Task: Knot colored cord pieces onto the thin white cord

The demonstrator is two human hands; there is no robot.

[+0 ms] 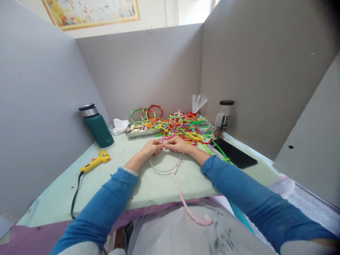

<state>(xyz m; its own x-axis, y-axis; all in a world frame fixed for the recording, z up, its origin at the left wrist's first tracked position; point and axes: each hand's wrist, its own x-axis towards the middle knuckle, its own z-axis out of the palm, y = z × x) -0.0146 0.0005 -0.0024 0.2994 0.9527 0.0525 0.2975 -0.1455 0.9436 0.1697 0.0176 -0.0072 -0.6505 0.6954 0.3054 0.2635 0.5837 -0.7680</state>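
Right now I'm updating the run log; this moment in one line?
left hand: holding hoop; right hand: holding hoop; pink strip: past table edge

The left panel (pixel 39 88), grey, stands at nine o'clock, the back panel (pixel 143 63) at twelve, the right panel (pixel 252 63) at two. The table (pixel 58 191), pale green on top, reaches to six. Beyond, a white wall (pixel 156 14) bears a gold-framed picture (pixel 92 12) at eleven. Light is brightest towards one; pale floor (pixel 313 198) shows at four.

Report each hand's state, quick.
Left hand: closed, holding the thin hoop at its far side.
Right hand: closed, holding the same hoop beside the left.
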